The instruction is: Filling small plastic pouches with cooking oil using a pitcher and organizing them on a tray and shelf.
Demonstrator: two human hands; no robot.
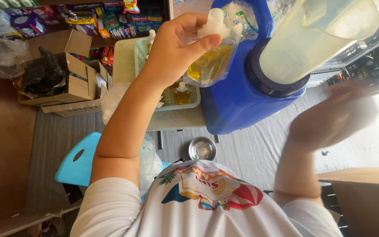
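Observation:
My left hand (176, 44) is raised in front of me and grips a small clear pouch (209, 61) with a white spout, partly filled with yellow liquid. Right beside the pouch stands a big blue jug (233, 105), and a translucent cup-shaped vessel (312, 39) sits in its dark neck ring. My right hand (334, 114) is out to the right of the jug, apart from it. It is blurred by motion, so its fingers cannot be made out and nothing shows in it.
A pale green tray (194, 103) on a small table holds a little bottle of yellow liquid (181, 93). Cardboard boxes (75, 83) and plastic bags lie at the left. A blue stool (77, 160) and a small steel bowl (202, 148) are below. Shelves of packaged goods (88, 19) run along the top.

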